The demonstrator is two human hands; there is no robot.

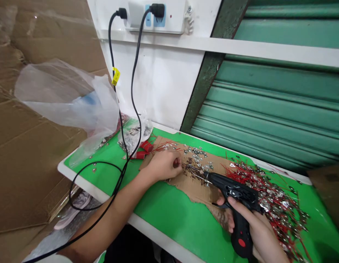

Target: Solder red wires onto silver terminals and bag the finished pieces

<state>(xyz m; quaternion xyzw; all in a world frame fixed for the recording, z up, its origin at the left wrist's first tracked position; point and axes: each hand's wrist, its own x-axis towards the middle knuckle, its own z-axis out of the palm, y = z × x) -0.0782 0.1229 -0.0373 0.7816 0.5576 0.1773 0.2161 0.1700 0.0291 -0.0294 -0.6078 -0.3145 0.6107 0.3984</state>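
Note:
My right hand (257, 223) grips a black soldering gun (235, 193) by its handle, which carries a red dot near the bottom. The gun's thin metal tip points left, over the cardboard sheet (196, 193). Close to that tip, my left hand (166, 164) is closed in a pinch; what its fingertips hold is too small to make out. Small silvery metal pieces (198, 155) lie scattered on the cardboard beyond the tip. Dark brown bits (189, 170) are strewn between my left hand and the gun.
A pile of red wires with metal pieces (276, 204) covers the table's right side. Red bundles (146, 147) and a clear bag of parts (136, 133) lie behind my left hand. Black cables (139, 54) hang from the power strip (169, 16) across the green table (164, 212).

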